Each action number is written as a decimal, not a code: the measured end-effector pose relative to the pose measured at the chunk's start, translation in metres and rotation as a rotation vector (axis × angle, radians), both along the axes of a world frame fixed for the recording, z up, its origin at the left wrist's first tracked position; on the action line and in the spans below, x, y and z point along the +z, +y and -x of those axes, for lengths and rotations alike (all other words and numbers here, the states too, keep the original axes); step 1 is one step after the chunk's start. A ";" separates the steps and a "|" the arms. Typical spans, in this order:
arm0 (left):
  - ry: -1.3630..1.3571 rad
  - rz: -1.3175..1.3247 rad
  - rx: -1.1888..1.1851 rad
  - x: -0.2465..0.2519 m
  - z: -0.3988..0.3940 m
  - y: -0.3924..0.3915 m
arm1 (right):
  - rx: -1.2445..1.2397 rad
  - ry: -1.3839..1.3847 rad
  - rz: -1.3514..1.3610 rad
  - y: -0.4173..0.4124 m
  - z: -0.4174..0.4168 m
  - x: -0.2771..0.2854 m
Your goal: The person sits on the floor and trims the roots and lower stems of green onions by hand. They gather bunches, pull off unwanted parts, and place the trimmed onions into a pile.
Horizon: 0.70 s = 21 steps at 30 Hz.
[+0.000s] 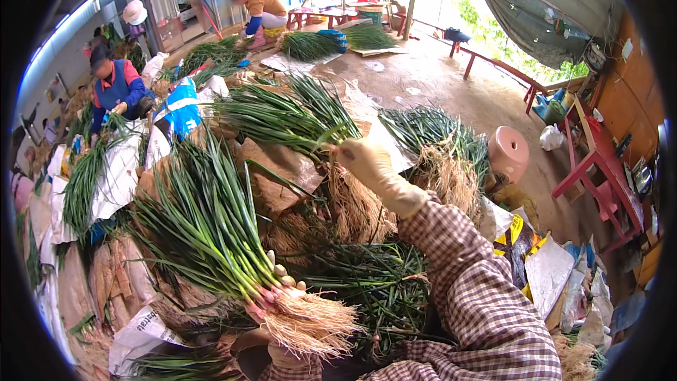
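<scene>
My left hand [285,279], in a pale glove, grips a thick bunch of spring onions [232,254] near its base; the fingertips show beside the pinkish stem ends, and tan roots spill to the right. Much of that hand is hidden by the bunch. My right hand [370,166], gloved too, reaches forward with its fingers closed around a spring onion stem at the root end of another heap of spring onions [280,116]. The fingertips are partly hidden there. Loose green leaves [370,280] lie below, between my arms.
More spring onions [433,132] lie beyond my right arm, near a pink plastic stool [509,151]. Red benches [608,169] stand at the right. Sacks [547,270] lie nearby. Two people, one at the left [119,84] and one at the back [262,13], are among other onion heaps.
</scene>
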<state>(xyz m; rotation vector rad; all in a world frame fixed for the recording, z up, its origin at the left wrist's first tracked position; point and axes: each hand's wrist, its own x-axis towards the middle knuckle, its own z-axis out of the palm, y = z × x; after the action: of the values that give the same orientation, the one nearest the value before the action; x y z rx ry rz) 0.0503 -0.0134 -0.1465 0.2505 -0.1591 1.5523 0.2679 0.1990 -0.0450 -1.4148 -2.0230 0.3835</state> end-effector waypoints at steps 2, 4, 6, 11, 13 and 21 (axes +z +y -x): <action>0.014 0.008 0.022 -0.002 0.003 -0.002 | -0.023 0.117 -0.064 -0.009 0.002 0.005; 0.021 0.004 0.024 -0.003 0.000 -0.002 | 0.065 0.550 0.193 -0.023 -0.008 0.000; 0.027 -0.006 0.019 -0.003 -0.003 0.003 | 0.100 0.951 0.551 -0.024 -0.020 -0.011; 0.079 0.007 0.091 -0.006 -0.006 0.003 | -0.020 1.038 0.694 -0.048 -0.003 -0.026; 0.090 0.034 0.205 -0.013 -0.007 0.001 | 0.002 0.702 0.477 -0.073 0.017 -0.026; 0.257 0.112 0.258 0.020 -0.030 -0.021 | 0.501 0.389 0.602 -0.165 0.039 -0.065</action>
<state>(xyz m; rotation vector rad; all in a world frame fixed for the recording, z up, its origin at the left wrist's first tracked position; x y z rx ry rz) 0.0806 -0.0341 -0.1265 0.3901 0.1677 1.7612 0.2290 0.0343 -0.1097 -0.9997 -1.9836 1.4610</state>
